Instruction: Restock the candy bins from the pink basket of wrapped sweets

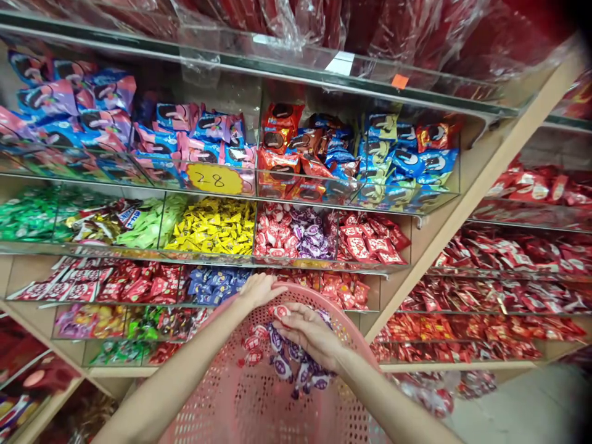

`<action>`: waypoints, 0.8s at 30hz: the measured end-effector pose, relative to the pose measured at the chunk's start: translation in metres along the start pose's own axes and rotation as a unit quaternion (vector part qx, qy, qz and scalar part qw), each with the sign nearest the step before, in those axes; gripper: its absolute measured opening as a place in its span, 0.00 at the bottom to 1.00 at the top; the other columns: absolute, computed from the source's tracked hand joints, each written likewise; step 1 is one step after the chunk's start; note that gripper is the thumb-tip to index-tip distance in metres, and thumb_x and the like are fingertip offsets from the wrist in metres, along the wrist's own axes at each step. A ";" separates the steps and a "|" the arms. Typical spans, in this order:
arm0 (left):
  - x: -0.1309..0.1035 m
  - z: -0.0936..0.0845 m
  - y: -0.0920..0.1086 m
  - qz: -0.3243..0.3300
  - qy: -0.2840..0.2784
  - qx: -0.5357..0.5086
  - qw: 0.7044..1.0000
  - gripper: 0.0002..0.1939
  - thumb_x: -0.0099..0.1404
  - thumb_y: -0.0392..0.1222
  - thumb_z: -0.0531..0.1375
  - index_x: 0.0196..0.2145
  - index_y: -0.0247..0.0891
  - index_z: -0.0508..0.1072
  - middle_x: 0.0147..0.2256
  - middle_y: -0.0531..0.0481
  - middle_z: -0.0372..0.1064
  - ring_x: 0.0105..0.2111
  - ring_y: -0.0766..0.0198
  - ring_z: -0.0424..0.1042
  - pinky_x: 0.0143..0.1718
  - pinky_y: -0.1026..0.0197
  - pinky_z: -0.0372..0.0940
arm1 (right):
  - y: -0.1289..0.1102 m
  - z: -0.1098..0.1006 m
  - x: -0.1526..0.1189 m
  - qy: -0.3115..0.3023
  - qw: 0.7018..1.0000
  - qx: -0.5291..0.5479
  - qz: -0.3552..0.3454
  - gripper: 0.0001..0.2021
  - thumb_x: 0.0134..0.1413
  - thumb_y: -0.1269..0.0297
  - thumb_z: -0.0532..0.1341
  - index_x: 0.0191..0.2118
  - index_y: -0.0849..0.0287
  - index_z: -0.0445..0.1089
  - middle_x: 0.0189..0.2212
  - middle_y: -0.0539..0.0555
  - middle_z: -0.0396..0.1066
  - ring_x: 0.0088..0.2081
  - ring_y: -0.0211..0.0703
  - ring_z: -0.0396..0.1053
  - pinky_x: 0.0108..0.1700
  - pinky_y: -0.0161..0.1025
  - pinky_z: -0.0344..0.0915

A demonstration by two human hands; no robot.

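Observation:
A pink perforated plastic basket point(235, 385) is tilted against the front of the candy shelves. My left hand point(258, 291) is closed over its far rim. Inside the basket, my right hand point(317, 336) has its fingers bent around a red-and-white wrapped candy point(281, 312). Purple-and-white wrapped candies point(303, 373) lie in the basket below and around that hand, partly hidden by it. A few red-and-white candies point(254, 342) rest to their left.
Glass-fronted compartments hold purple candies point(314, 234), red-and-white candies point(276, 233) and yellow-wrapped sweets point(213, 227). Above are cookie packs point(210, 126) and a yellow price tag point(215, 179). A slanting wooden divider point(467, 191) separates more red-packed shelves at right.

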State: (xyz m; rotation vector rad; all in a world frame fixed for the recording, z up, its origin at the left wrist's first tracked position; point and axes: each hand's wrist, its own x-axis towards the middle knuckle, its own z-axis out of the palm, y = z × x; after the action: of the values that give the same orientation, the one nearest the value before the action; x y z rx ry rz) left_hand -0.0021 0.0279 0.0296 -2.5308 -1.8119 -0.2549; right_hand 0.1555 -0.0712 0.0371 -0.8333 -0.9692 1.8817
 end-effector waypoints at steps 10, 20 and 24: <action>-0.002 -0.002 0.002 0.006 0.007 0.006 1.000 0.35 0.56 0.68 0.38 0.35 0.39 0.71 0.33 0.41 0.70 0.36 0.54 0.69 0.36 0.57 0.60 | 0.063 0.014 0.029 0.047 0.972 -0.225 0.056 0.13 0.32 0.72 0.62 0.31 0.60 0.65 0.17 0.40 0.57 0.20 0.30 0.57 0.25 0.30 0.56; -0.005 -0.002 0.003 -0.001 0.009 0.005 1.000 0.34 0.56 0.67 0.39 0.37 0.39 0.71 0.33 0.42 0.69 0.36 0.54 0.69 0.37 0.57 0.59 | 0.101 0.019 0.077 0.118 0.940 -0.319 -0.017 0.15 0.31 0.70 0.63 0.30 0.59 0.58 0.16 0.39 0.56 0.18 0.29 0.56 0.20 0.28 0.52; -0.007 -0.002 0.002 -0.003 0.006 -0.002 1.000 0.34 0.56 0.67 0.39 0.37 0.39 0.71 0.33 0.42 0.69 0.37 0.54 0.68 0.37 0.58 0.59 | 0.110 0.024 0.087 0.169 0.960 -0.224 0.019 0.19 0.31 0.72 0.63 0.29 0.57 0.52 0.15 0.38 0.56 0.16 0.30 0.58 0.19 0.29 0.57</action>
State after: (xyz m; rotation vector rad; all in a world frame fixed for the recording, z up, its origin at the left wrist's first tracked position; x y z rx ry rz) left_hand -0.0023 0.0208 0.0309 -2.5216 -1.8169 -0.2744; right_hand 0.0578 -0.0394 -0.0612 -1.3983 -1.1794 1.4947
